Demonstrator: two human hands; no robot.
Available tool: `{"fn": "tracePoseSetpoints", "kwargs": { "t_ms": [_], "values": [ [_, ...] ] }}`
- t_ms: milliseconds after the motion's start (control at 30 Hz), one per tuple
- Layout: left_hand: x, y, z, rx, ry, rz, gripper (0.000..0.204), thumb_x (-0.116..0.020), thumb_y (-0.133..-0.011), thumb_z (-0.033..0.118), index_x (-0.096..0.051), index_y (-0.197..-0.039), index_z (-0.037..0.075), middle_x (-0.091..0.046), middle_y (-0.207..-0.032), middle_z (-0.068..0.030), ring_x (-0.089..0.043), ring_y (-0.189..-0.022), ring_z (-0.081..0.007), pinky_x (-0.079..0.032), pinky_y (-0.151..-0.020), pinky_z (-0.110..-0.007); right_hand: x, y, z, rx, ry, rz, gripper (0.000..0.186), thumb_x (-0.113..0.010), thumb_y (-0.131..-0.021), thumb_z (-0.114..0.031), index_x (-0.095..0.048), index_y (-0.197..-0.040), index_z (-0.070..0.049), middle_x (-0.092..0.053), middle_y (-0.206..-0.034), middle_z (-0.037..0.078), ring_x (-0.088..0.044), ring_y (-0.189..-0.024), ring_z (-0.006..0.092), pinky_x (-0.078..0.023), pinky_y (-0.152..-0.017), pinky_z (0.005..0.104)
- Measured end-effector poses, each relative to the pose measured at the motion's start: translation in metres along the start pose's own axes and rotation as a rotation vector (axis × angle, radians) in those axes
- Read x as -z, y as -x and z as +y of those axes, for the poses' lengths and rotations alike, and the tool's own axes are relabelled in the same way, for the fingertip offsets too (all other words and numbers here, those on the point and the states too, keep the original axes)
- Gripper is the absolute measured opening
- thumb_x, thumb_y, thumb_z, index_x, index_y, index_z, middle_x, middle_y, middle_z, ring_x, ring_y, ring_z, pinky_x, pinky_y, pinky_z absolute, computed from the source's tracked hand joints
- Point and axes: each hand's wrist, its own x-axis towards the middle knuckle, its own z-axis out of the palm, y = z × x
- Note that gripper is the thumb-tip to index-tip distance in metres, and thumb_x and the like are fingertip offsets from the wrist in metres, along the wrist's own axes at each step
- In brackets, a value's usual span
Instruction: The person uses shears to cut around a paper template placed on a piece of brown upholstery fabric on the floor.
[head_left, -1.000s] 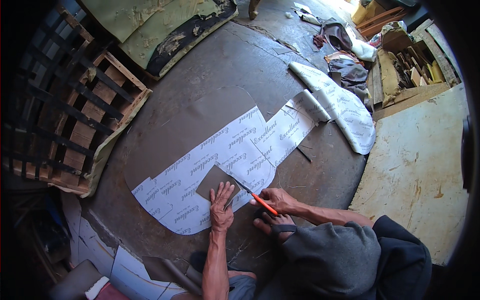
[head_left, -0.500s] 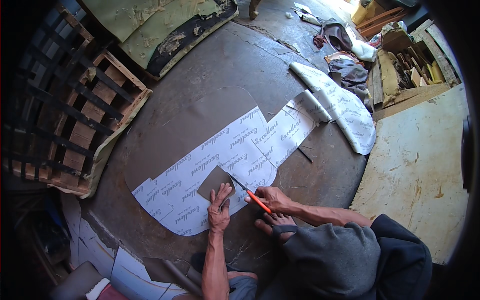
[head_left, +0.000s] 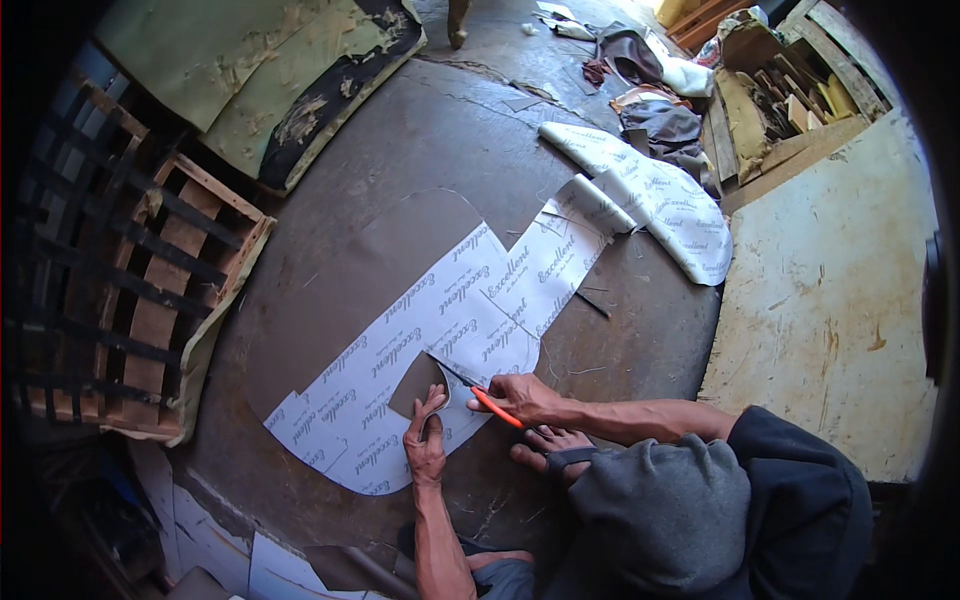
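Note:
A white-backed sheet of brown leatherette point(head_left: 370, 415), printed with grey lettering, lies on the floor. On it sits a small dark brown square piece point(head_left: 418, 382) of similar material. My left hand point(head_left: 426, 440) is at this piece's near right edge, its fingers and thumb closed on the edge, which curls up a little. My right hand point(head_left: 525, 400) grips orange-handled scissors point(head_left: 490, 402). Their dark blades reach left to the far corner of the brown piece. Whether the blades are parted is too small to tell.
Rolled white-backed material point(head_left: 665, 205) lies at the far right. A wooden frame with black webbing point(head_left: 150, 250) stands left, near a torn greenish padded panel point(head_left: 240, 80). A pale board point(head_left: 820, 320) lies right, by a box of wood scraps point(head_left: 790, 100). My foot point(head_left: 550, 448) is beside the sheet.
My left hand has gone from lying flat on the brown piece to holding its edge, which now lifts. The scissors have shifted slightly left along the piece's far side. The whole view has turned slightly.

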Motion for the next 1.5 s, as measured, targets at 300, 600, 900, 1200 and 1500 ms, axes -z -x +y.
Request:
{"fn": "tracePoseSetpoints", "kwargs": {
  "t_ms": [300, 600, 900, 1200, 1500],
  "values": [
    [0.008, 0.003, -0.006, 0.072, 0.255, 0.049, 0.028, -0.05, -0.107, 0.019, -0.067, -0.121, 0.002, -0.066, -0.134, -0.0172, -0.054, -0.135, -0.0264, -0.018, -0.125, -0.043, -0.007, -0.013, -0.008, -0.005, -0.02, 0.06, 0.082, -0.063, -0.084, -0.077, -0.067, -0.098, 0.003, -0.066, -0.079, 0.014, -0.064, -0.075, 0.0221, -0.05, -0.064, 0.0373],
    [0.012, 0.003, -0.013, 0.019, 0.381, 0.066, 0.027, -0.05, -0.107, 0.017, -0.066, -0.121, -0.001, -0.066, -0.132, -0.019, -0.055, -0.134, -0.0269, -0.019, -0.125, -0.042, 0.001, -0.012, 0.015, 0.032, -0.013, 0.408, 0.059, -0.069, -0.09, -0.06, -0.065, -0.094, -0.001, -0.066, -0.076, 0.015, -0.063, -0.069, 0.0234, -0.051, -0.065, 0.0398],
    [-0.006, -0.003, 0.012, 0.173, 0.706, 0.531, 0.037, -0.056, -0.105, 0.02, -0.055, -0.135, 0.0, -0.06, -0.135, -0.0094, -0.057, -0.122, -0.0204, -0.042, -0.106, -0.033, 0.117, 0.0, 0.08, 0.138, 0.778, 1.171, 0.053, -0.074, -0.084, -0.019, -0.052, -0.127, 0.004, -0.06, -0.118, 0.024, -0.058, -0.111, 0.0411, -0.049, -0.095, 0.0494],
    [0.016, -0.051, 0.077, -0.159, 0.071, 0.265, 0.034, -0.054, -0.1, 0.009, -0.063, -0.132, 0.003, -0.065, -0.135, -0.0114, -0.051, -0.136, -0.0256, -0.029, -0.12, -0.04, 0.001, -0.056, 0.015, 0.605, 0.636, 0.438, 0.014, -0.05, -0.092, -0.012, -0.05, -0.103, -0.003, -0.06, -0.097, 0.017, -0.063, -0.09, 0.0383, -0.053, -0.076, 0.0482],
    [0.05, -0.018, 0.016, -0.444, -1.213, -0.732, 0.072, -0.075, -0.072, 0.015, -0.059, -0.138, 0.039, -0.042, -0.16, -0.002, -0.029, -0.153, -0.0278, -0.01, -0.124, -0.061, 0.041, 0.052, 0.067, -0.215, 0.574, 0.221, 0.047, -0.051, -0.094, -0.041, -0.054, -0.126, -0.006, -0.051, -0.121, 0.017, -0.05, -0.11, 0.0308, -0.036, -0.093, 0.044]
  ]
}}
